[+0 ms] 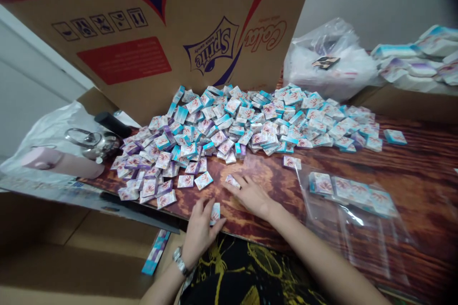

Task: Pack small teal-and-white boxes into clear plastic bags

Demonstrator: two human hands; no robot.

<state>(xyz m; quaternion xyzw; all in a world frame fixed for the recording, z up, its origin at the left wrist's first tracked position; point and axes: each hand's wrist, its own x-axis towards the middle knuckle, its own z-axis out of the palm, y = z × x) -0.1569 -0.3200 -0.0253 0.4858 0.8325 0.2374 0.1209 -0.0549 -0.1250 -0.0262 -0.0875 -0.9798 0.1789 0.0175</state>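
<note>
My left hand (202, 227), with a watch on the wrist, is closed around a small white-and-blue printed box (215, 213) at the table's front edge. To its right, my right hand (252, 197) grips another small box (233, 181) at its fingertips, low over the wooden table top; part of that box is hidden by the fingers. Beyond both hands spreads a large heap of small boxes (229, 124), white with blue or purple edges and a hand-like print. Two loose ones, including a blue-edged box (203, 180), lie just in front of the heap.
On the right, a clear plastic bag (358, 228) has a row of boxes in it. A big carton (143, 57) stands behind the heap. A pink bottle (62, 162) and a shiny metal item (93, 144) lie at left. Below is an open carton (82, 267) with a box strip inside.
</note>
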